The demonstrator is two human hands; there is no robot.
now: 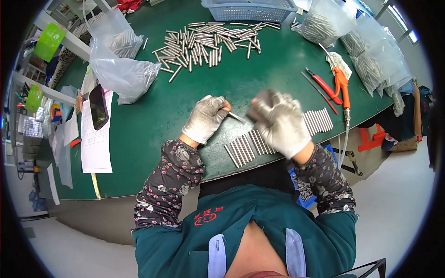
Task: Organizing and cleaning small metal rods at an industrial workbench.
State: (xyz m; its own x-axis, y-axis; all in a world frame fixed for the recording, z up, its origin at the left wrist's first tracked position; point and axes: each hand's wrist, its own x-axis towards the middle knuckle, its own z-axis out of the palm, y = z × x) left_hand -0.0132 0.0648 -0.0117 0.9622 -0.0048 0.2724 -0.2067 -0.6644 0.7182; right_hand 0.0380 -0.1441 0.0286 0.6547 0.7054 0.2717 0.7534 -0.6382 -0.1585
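Note:
My left hand (205, 119), in a grey-white work glove with bare fingertips, pinches one end of a short metal pin (237, 117) just above the green table. Close to the pin's other end, my right hand (285, 124), gloved the same way, is closed on a dark brown pad (258, 105); motion blurs it, so its exact kind is unclear. Along the near table edge lies a row of metal pins (240, 151) side by side, partly hidden under my right hand and wrist. Farther off is a loose heap of similar pins (204, 41).
A blue basket (250, 11) stands at the far edge. Bags of pins (368, 62) sit at the right, another bag (123, 69) at the left. An orange air gun (342, 85) and red-handled cutter (324, 86) lie right; a phone (98, 106) rests on paper (96, 148) left.

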